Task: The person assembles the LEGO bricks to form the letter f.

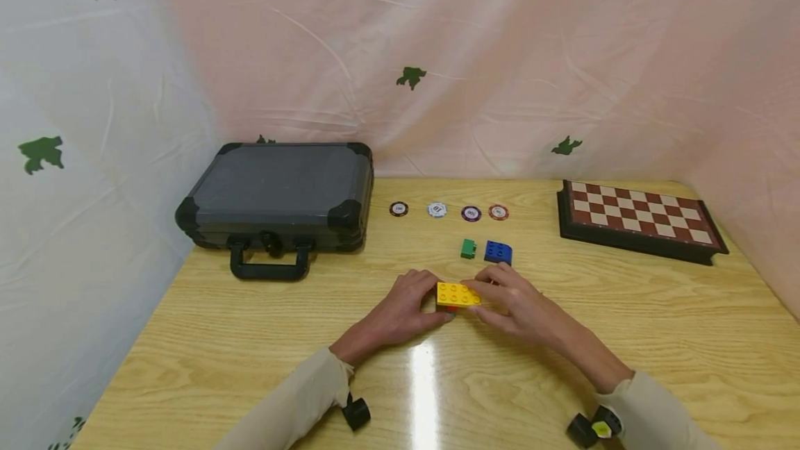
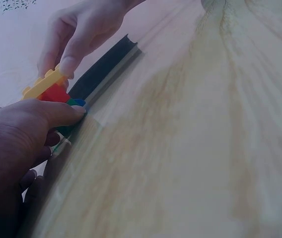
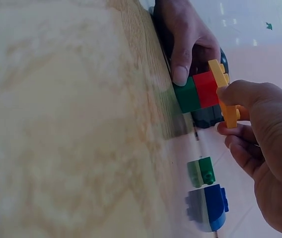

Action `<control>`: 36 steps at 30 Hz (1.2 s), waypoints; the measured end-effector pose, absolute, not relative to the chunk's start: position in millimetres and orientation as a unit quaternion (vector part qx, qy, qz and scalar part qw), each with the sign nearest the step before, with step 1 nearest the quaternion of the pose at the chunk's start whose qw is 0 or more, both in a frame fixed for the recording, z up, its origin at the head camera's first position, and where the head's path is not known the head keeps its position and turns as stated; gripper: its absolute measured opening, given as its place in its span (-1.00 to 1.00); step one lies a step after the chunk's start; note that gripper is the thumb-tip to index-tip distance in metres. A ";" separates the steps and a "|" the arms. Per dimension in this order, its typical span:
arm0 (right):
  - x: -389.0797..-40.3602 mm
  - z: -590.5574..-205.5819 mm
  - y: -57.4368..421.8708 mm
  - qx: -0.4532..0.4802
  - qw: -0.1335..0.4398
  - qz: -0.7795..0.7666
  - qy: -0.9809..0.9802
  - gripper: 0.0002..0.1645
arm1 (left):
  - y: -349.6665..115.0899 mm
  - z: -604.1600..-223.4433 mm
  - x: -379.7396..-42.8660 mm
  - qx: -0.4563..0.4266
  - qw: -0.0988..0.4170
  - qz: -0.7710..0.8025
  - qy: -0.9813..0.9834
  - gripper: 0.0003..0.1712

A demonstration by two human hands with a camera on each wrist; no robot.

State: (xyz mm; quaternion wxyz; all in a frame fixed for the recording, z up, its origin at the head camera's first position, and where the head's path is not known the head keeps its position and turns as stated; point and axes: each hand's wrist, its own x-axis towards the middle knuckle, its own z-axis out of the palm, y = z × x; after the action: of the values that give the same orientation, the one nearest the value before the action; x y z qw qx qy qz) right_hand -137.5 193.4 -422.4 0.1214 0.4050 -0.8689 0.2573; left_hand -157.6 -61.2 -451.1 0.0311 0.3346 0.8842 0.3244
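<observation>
A three-piece stack of toy building bricks stands upright at the middle of the table (image 1: 250,332): a green base brick (image 3: 186,97), a red brick (image 3: 206,90) on it, and a yellow eight-stud brick (image 1: 450,293) on top, reaching out past the red one toward the right. The left hand (image 1: 407,304) grips the green base brick low down, thumb on the near side; the right hand (image 1: 519,305) pinches the overhanging end of the yellow piece between thumb and fingers. Whether that top piece is fully seated cannot be told. Just beyond the hands lie a small green brick (image 1: 468,248) and, to its right, a blue brick (image 1: 498,251) with a curved end. Behind them four poker chips (image 1: 437,210) form a row, between a closed gray carrying case (image 1: 281,186) on the left and a brown-and-cream chessboard (image 1: 640,214) on the right.
</observation>
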 end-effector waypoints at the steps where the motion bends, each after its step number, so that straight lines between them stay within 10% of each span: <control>1: -137.0 -422.5 193.2 0.401 0.117 0.260 -0.871 -0.50 | -61.3 -451.1 -157.4 0.335 0.031 0.325 0.884 -0.59; 36: -155.9 -428.2 208.1 0.298 0.119 0.354 -0.878 -0.69 | -61.7 -451.3 -157.9 0.333 0.036 0.316 0.888 -0.58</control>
State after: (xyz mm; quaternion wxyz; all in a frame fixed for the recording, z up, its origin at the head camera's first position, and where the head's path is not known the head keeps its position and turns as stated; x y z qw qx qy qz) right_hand -155.9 208.1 -428.2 0.1192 0.2980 -0.8783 0.3543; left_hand -157.9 -61.7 -451.3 0.0362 0.3329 0.8876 0.3163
